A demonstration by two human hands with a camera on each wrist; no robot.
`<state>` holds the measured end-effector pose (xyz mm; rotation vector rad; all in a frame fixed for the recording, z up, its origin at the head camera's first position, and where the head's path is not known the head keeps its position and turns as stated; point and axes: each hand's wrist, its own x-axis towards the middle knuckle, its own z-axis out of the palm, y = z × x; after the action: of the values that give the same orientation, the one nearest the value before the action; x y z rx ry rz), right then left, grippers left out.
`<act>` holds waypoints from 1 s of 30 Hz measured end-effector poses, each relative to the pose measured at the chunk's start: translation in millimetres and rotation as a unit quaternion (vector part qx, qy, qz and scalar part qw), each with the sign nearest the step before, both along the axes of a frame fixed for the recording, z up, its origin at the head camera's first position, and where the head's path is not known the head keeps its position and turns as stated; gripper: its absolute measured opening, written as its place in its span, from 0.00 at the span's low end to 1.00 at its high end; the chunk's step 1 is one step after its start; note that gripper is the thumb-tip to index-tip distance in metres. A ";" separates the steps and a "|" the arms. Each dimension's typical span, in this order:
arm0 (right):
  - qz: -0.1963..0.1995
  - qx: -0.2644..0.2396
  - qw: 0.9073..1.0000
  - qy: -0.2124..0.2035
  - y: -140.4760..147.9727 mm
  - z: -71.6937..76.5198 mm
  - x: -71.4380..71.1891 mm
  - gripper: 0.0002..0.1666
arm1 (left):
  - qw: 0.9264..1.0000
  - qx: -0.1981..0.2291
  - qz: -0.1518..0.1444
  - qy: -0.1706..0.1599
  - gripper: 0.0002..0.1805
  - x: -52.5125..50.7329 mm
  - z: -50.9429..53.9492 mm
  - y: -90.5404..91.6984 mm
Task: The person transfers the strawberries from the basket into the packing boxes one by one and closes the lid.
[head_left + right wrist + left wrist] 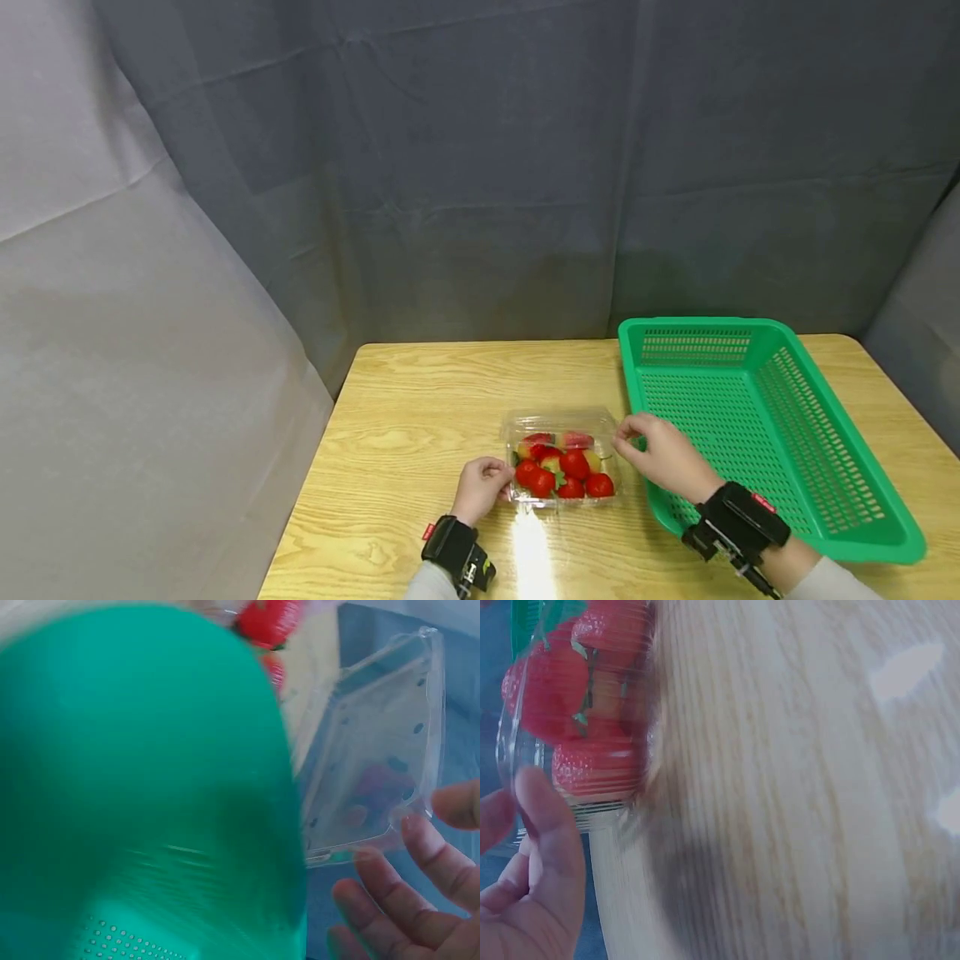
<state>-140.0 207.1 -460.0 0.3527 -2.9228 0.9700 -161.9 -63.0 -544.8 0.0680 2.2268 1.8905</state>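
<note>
A clear plastic clamshell box (566, 502) full of several red strawberries (574, 464) sits on the table, some of the fruit paler and yellowish. Its transparent lid (375, 742) stands raised at a tilt in the right wrist view. My left hand (480, 487) pinches the left edge of the box; thumb and forefinger meet at the plastic rim in the left wrist view. At the other side, my right hand (667, 454) pinches a corner of the lid between thumb and forefinger, with the remaining fingers spread loosely below it.
A large green perforated basket (705, 322) stands to the right of the box, beneath my right forearm. The wooden table (420, 400) ends against a dark grey cloth (480, 183) at the back. Pale cloth (150, 375) hangs on the left.
</note>
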 end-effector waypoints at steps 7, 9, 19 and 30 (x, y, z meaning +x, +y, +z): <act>0.044 0.111 0.992 0.042 -8.8 -11.8 16.6 0.05 | 0.997 0.055 0.023 -0.048 0.12 -3.9 -14.9 -2.3; 0.057 0.136 0.988 0.045 -11.1 -15.1 20.9 0.06 | 0.994 0.086 0.026 -0.068 0.15 -5.5 -19.7 -3.1; 0.099 0.201 0.973 0.050 -17.5 -27.2 33.1 0.09 | 0.978 0.179 -0.011 -0.109 0.22 -4.5 -30.8 -13.8; 0.093 0.217 0.971 0.036 -21.3 -25.5 39.8 0.09 | 0.981 0.167 -0.037 -0.095 0.25 -2.3 -36.9 -14.0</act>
<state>-100.2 185.8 -485.5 0.6724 -3.0528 0.3050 -164.2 -77.0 -581.6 0.0209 1.7459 2.1116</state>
